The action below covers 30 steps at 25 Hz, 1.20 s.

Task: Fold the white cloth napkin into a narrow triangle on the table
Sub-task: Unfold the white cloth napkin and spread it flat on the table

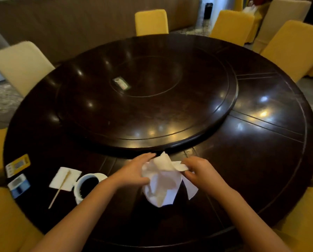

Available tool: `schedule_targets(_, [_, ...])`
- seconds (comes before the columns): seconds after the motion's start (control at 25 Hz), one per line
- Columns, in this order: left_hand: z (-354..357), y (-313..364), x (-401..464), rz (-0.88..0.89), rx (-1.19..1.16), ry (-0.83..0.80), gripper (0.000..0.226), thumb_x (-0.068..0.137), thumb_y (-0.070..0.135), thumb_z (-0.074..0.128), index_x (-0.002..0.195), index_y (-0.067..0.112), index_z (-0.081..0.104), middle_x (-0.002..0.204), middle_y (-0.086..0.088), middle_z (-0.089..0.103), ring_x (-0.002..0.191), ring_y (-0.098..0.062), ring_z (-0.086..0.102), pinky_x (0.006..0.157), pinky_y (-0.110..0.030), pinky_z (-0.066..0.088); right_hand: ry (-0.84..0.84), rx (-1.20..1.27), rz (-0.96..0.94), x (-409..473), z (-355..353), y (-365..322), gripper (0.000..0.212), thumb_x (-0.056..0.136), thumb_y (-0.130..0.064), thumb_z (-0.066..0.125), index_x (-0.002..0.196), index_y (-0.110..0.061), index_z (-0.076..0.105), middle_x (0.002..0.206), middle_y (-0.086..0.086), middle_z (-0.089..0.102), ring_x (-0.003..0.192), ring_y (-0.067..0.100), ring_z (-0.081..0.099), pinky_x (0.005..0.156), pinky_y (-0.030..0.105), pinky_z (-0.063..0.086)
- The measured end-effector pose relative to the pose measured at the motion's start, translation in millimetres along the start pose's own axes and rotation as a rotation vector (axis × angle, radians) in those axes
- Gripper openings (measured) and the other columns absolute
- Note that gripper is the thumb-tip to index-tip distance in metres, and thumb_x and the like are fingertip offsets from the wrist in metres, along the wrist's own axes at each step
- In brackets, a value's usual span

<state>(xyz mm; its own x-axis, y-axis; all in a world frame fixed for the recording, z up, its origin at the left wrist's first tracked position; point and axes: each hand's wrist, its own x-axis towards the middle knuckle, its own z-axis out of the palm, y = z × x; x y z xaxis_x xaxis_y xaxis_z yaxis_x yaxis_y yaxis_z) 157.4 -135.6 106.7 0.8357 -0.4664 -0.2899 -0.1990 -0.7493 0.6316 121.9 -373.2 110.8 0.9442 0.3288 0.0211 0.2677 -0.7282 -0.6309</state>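
The white cloth napkin lies crumpled and partly lifted on the near side of the dark round table. My left hand grips the napkin's left side, fingers curled around the cloth. My right hand pinches a corner on the right side, pulling it outward. Loose points of cloth stick up at the top and hang toward the lower right.
A raised turntable fills the table's middle, with a small packet on it. Left of my arms stand a white cup of dark liquid, a folded napkin with a stick and two small cards. Yellow-covered chairs ring the table.
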Motion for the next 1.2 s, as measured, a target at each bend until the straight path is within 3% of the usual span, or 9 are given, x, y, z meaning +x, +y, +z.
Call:
schedule_targets(0.04, [-4.1, 11.3, -6.5, 0.076, 0.013, -0.032, 0.079, 0.074, 0.016, 0.067, 0.143, 0.028, 0.031, 0.137, 0.024, 0.028, 0.128, 0.006, 0.023, 0.095, -0.005, 0.022, -0.018, -0.025, -0.037, 9.0, -1.4, -12.1, 0.014, 0.089, -0.022, 0.057, 0.079, -0.013, 0.06, 0.073, -0.004, 0.051, 0.067, 0.009, 0.047, 0.06, 0.025, 0.037])
schedule_targets(0.12, [-10.8, 33.8, -16.2, 0.18, -0.039, 0.031, 0.067, 0.078, 0.025, 0.069, 0.137, 0.032, 0.038, 0.13, 0.028, 0.036, 0.12, 0.012, 0.032, 0.093, -0.002, 0.025, -0.051, -0.072, -0.119, 24.4, -5.9, -35.9, 0.013, 0.09, -0.025, 0.056, 0.08, -0.016, 0.058, 0.071, -0.006, 0.045, 0.065, 0.01, 0.043, 0.059, 0.027, 0.033])
schedule_targets(0.28, [-38.7, 41.2, -29.1, 0.236, -0.045, 0.21, 0.004, 0.081, 0.022, 0.064, 0.085, 0.024, 0.062, 0.086, 0.01, 0.062, 0.083, -0.001, 0.056, 0.071, -0.024, 0.044, -0.061, -0.088, -0.206, 37.5, -25.5, -62.9, 0.01, 0.089, -0.021, 0.057, 0.087, -0.012, 0.061, 0.075, -0.007, 0.044, 0.073, 0.013, 0.047, 0.061, 0.027, 0.035])
schedule_targets(0.36, [-55.9, 45.6, -40.9, 0.241, -0.108, 0.24, 0.012, 0.078, 0.018, 0.064, 0.072, 0.025, 0.057, 0.078, 0.008, 0.061, 0.077, -0.004, 0.056, 0.067, -0.019, 0.045, -0.048, -0.057, -0.224, 38.3, -41.0, -69.8, 0.008, 0.089, -0.018, 0.059, 0.09, -0.012, 0.063, 0.075, -0.007, 0.05, 0.071, 0.014, 0.05, 0.062, 0.027, 0.037])
schedule_targets(0.52, [-94.3, 76.9, -62.8, 0.298, -0.208, 0.015, 0.008, 0.08, 0.013, 0.063, 0.082, 0.014, 0.056, 0.074, 0.004, 0.061, 0.067, -0.008, 0.056, 0.062, -0.024, 0.043, -0.042, 0.1, -0.239, 36.9, -78.0, -83.3, 0.008, 0.085, -0.013, 0.063, 0.082, -0.02, 0.063, 0.069, -0.004, 0.058, 0.063, 0.011, 0.053, 0.058, 0.026, 0.041])
schedule_targets(0.72, [-125.0, 74.0, -58.7, 0.233, 0.674, 0.121, 0.009, 0.089, 0.028, 0.056, 0.091, 0.019, 0.054, 0.088, 0.005, 0.058, 0.084, -0.014, 0.056, 0.074, -0.037, 0.049, -0.074, 0.04, -0.224, 37.4, -118.7, -93.3, 0.006, 0.086, -0.016, 0.063, 0.081, -0.02, 0.064, 0.066, -0.002, 0.06, 0.057, 0.004, 0.052, 0.054, 0.018, 0.04])
schedule_targets(0.8, [-124.4, 75.8, -57.9, 0.25, 0.516, 0.123, 0.008, 0.086, 0.023, 0.057, 0.083, 0.016, 0.055, 0.081, 0.003, 0.057, 0.078, -0.013, 0.055, 0.071, -0.036, 0.049, -0.055, 0.023, -0.232, 39.0, -125.9, -94.1, 0.006, 0.087, -0.017, 0.062, 0.083, -0.019, 0.065, 0.069, 0.001, 0.063, 0.06, 0.009, 0.054, 0.055, 0.02, 0.041])
schedule_targets(1.0, [-131.1, 80.8, -72.4, 0.227, -0.454, -0.158, 0.028, 0.077, 0.031, 0.06, 0.091, 0.007, 0.055, 0.086, 0.0, 0.063, 0.08, -0.015, 0.062, 0.07, -0.025, 0.049, -0.009, 0.046, -0.206, 40.6, -135.1, -89.4, 0.005, 0.086, -0.015, 0.064, 0.081, -0.015, 0.068, 0.07, 0.005, 0.064, 0.062, 0.017, 0.058, 0.056, 0.028, 0.045])
schedule_targets(1.2, [-146.6, 70.2, -74.4, 0.265, -0.054, -0.075, 0.017, 0.088, 0.035, 0.06, 0.086, 0.019, 0.062, 0.087, 0.003, 0.065, 0.085, -0.015, 0.064, 0.088, -0.039, 0.051, -0.108, 0.019, -0.127, 40.1, -142.3, -82.5, 0.008, 0.085, -0.014, 0.065, 0.08, -0.016, 0.071, 0.075, -0.001, 0.069, 0.07, 0.013, 0.064, 0.065, 0.039, 0.053])
